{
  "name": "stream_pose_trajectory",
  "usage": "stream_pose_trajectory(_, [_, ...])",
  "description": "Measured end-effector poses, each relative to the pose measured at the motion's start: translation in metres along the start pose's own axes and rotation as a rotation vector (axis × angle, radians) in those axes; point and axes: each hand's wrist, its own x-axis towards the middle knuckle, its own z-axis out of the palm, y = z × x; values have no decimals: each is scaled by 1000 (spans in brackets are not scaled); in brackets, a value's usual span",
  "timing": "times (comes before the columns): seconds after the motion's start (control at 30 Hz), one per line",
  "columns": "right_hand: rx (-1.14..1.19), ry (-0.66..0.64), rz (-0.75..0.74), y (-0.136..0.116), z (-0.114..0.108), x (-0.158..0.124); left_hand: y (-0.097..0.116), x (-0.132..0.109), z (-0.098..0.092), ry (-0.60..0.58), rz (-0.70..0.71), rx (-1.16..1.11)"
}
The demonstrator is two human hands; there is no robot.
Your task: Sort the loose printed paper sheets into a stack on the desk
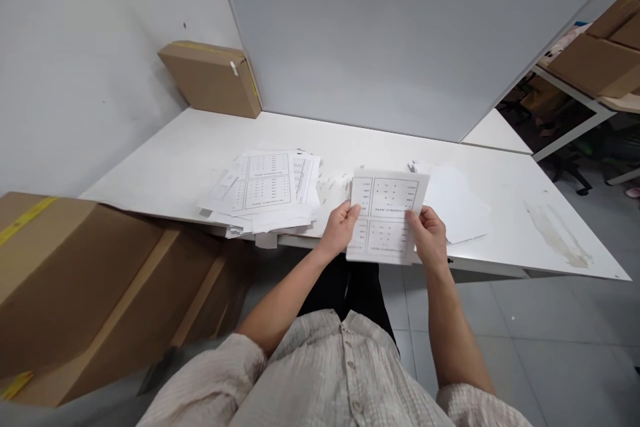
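Observation:
I hold a printed sheet of paper [386, 210] with table-like forms on it, just above the near edge of the white table [175, 160]. My left hand [339, 227] grips its left edge, thumb on top. My right hand [429, 235] grips its right edge the same way. A messy stack of similar printed sheets [265, 193] lies on the table to the left of my hands. Blank white sheets [457, 203] lie to the right, just behind the held sheet.
A large cardboard box [75, 280] stands at the left, against the table's near corner. A smaller cardboard box [213, 79] leans on the wall at the table's back. A grey partition [400, 33] rises behind. More boxes [600, 53] sit on another desk at the right.

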Motion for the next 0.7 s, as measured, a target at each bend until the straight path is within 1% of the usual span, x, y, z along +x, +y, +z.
stream_pose_trajectory(0.07, [-9, -28, 117, 5, -14, -5, -9, -6, -3, -76, -114, -9])
stream_pose_trajectory(0.1, [-6, -54, 196, 10, -21, -7, -15, -8, -6, -63, -145, 26])
stream_pose_trajectory(0.13, [5, -80, 276, 16, -27, -10, -22, -8, -10, -1, -149, 83])
stream_pose_trajectory(0.2, [30, -123, 421, 30, -37, -14, -36, -5, -18, 115, -56, 278])
stream_pose_trajectory(0.23, [36, -139, 473, 37, -41, -15, -42, -2, -21, 139, 18, 384])
stream_pose_trajectory(0.27, [35, -144, 506, 42, -42, -16, -48, 3, -24, 135, 94, 485])
stream_pose_trajectory(0.37, [25, -140, 536, 50, -41, -14, -59, 18, -27, 63, 260, 691])
stream_pose_trajectory(0.43, [27, -129, 532, 51, -35, -10, -63, 28, -26, 18, 306, 759])
stream_pose_trajectory(0.57, [7, -116, 497, 53, -22, 1, -67, 39, -25, -12, 302, 830])
stream_pose_trajectory(0.7, [-50, -114, 455, 57, -16, 7, -70, 41, -26, -5, 277, 832])
